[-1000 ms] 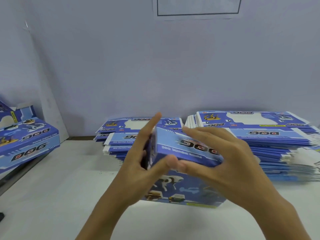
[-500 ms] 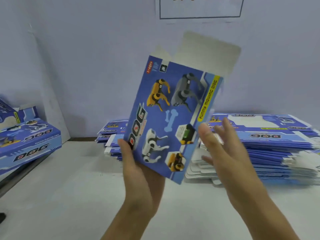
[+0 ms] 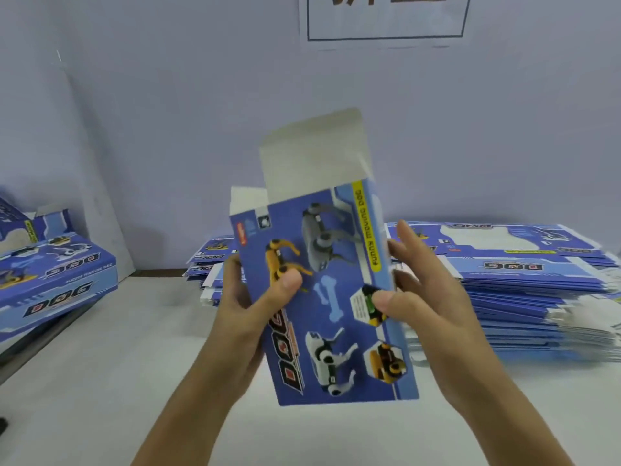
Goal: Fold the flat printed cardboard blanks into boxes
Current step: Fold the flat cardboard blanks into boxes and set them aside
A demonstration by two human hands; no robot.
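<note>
**Soft, even light; smeared detail toward the frame's edges**

The light was diffuse and cool, giving the wall [image 3: 168, 95] a bluish cast. Only faint shadows lay on the white table [image 3: 100, 381], beneath the box [image 3: 336, 297] and along the stacked blanks [image 3: 521, 297]. No glare showed. The whole view was mildly soft; print on the box read slightly smeared. Wide-angle bending curved the table's far edge, and the right-hand stack blurred most.

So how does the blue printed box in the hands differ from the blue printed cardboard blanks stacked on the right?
The blue printed box is opened into a sleeve, held upright off the table by the left hand and right hand, its white top flap raised. The blue printed cardboard blanks lie flat, stacked on the white table, untouched. Both carry the same DOG print.
</note>
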